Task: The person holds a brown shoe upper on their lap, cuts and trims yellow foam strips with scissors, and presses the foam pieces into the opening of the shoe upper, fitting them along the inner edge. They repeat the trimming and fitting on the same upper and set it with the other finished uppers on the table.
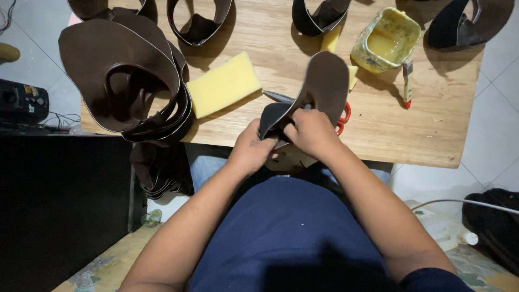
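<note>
Brown leather piece (323, 89), curved and standing up from the near edge of the worktop (378, 124), held by both hands. Left hand (250, 151): fingers curled and pinching the lower, folded end of the piece. Right hand (311, 132): fingers closed over the same end, just beside the left fingers and touching the leather. Red-handled scissors (343, 116) lie directly beyond the right fingers, partly hidden by the piece, with the blade tip showing beyond the left fingers. Yellow sponge block (224, 84) lies flat beyond and to the left of the left fingers. A stack of curved brown leather pieces (127, 81) sits farther left, overhanging the worktop corner; more dark pieces hang below that corner. Beyond and to the right of the right fingers stands a glue-stained yellow tub (386, 40), with a brush (407, 81) lying just beside it. Further curved leather pieces (199, 21) line the far edge.

Surface: pale wooden board with visible grain, lit from above so that each object casts a hard shadow. Room: pale tiled floor (492, 140) to the right, a white cable (465, 203) across it, and a dark cabinet (59, 211) to the left of the seated person.
</note>
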`<state>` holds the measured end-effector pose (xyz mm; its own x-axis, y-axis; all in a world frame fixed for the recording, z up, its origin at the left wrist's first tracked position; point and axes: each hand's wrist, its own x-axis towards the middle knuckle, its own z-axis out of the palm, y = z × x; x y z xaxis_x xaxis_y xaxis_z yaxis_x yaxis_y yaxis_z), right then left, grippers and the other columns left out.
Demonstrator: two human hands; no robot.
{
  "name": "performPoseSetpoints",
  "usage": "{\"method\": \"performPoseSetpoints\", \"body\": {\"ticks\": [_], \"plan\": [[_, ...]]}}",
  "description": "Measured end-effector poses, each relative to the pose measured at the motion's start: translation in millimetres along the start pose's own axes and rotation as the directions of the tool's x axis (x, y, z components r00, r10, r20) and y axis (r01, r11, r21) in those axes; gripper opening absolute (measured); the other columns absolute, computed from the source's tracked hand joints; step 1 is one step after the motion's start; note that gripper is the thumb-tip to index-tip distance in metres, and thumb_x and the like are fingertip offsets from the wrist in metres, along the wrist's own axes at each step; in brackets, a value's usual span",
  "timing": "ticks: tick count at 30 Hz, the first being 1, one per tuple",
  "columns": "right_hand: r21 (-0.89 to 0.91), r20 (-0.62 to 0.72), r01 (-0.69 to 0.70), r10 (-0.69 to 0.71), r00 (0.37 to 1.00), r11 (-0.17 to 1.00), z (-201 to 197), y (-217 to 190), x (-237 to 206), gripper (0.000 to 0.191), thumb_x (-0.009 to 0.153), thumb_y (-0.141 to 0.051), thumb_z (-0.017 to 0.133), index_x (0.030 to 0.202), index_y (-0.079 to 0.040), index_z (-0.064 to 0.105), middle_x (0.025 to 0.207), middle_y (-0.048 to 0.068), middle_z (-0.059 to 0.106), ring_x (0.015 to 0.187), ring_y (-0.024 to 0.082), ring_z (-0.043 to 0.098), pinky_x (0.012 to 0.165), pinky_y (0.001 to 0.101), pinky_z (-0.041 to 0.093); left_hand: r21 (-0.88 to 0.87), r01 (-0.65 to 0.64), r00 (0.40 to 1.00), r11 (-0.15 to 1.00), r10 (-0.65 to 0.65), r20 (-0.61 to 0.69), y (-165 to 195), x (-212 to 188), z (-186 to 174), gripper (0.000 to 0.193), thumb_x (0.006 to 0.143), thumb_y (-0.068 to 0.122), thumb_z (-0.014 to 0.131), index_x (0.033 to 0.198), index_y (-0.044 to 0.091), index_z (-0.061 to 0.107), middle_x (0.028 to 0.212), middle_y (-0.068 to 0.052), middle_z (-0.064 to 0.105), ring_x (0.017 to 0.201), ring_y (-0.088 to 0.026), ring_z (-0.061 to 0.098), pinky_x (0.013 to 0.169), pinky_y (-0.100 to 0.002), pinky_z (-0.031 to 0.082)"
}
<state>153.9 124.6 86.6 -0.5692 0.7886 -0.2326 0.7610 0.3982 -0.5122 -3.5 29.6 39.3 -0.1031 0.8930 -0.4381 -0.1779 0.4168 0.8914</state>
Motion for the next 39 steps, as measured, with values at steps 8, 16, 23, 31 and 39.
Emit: {"method": "performPoseSetpoints", "body": {"ticks": [8, 16, 23, 31, 39], "plan": [[0.336, 0.164, 0.103, -0.166, 0.972, 0.936, -7, 1, -4, 0.054, 0.067, -0.037, 0.087, 0.109, -0.006, 0.072, 0.097, 0.016, 0.075, 0.089, 0.032, 0.071, 0.077, 0.0413, 0.054, 0.447, -0.242, 0.934, 0.861, 0.332, -0.134, -9, 0, -5, 0.034, 0.083, -0.003, 0.063, 0.117, -0.004, 0.062, 0.096, -0.017, 0.074, 0.089, -0.023, 0.072, 0.08, -0.035, 0.058], [0.079, 0.104, 0.005, -0.013, 0.994, 0.997, 14, 13, 2, 0.031, 0.075, -0.023, 0.081, 0.099, -0.005, 0.075, 0.091, 0.02, 0.074, 0.084, 0.038, 0.07, 0.077, 0.0435, 0.057, 0.55, -0.06, 0.964, 0.833, 0.192, -0.186, 30, -19, 5, 0.042, 0.079, 0.007, 0.066, 0.12, 0.001, 0.058, 0.091, -0.023, 0.072, 0.087, -0.037, 0.073, 0.079, -0.043, 0.057], [-0.021, -0.099, 0.131, -0.133, 0.986, 0.991, 14, 0, 0, 0.028, 0.077, -0.018, 0.074, 0.102, -0.006, 0.073, 0.088, 0.019, 0.072, 0.08, 0.041, 0.068, 0.071, 0.05, 0.053, 0.767, 0.038, 0.977, 0.641, 0.138, -0.164, 38, -17, 3, 0.054, 0.081, 0.013, 0.071, 0.129, 0.005, 0.049, 0.096, -0.027, 0.07, 0.095, -0.047, 0.066, 0.082, -0.054, 0.051], [0.277, 0.086, 0.016, -0.042, 0.995, 0.961, -25, -3, -1, 0.035, 0.089, -0.041, 0.072, 0.101, -0.007, 0.074, 0.085, 0.016, 0.073, 0.078, 0.032, 0.072, 0.072, 0.0422, 0.056, -0.1, 0.07, 0.994, 0.993, -0.077, -0.071, 31, -10, -8, 0.049, 0.084, 0.0, 0.051, 0.132, 0.007, 0.047, 0.112, -0.011, 0.065, 0.088, -0.018, 0.071, 0.063, -0.032, 0.066], [-0.004, 0.216, -0.005, 0.006, 0.976, 1.0, -11, 3, -1, 0.05, 0.075, -0.049, 0.081, 0.097, -0.005, 0.074, 0.084, 0.021, 0.072, 0.079, 0.037, 0.069, 0.073, 0.0468, 0.054, 0.285, -0.198, 0.962, 0.938, 0.242, -0.127, 10, -11, -7, 0.044, 0.087, 0.006, 0.062, 0.129, 0.0, 0.05, 0.107, -0.015, 0.069, 0.096, -0.026, 0.069, 0.083, -0.036, 0.056]]}}
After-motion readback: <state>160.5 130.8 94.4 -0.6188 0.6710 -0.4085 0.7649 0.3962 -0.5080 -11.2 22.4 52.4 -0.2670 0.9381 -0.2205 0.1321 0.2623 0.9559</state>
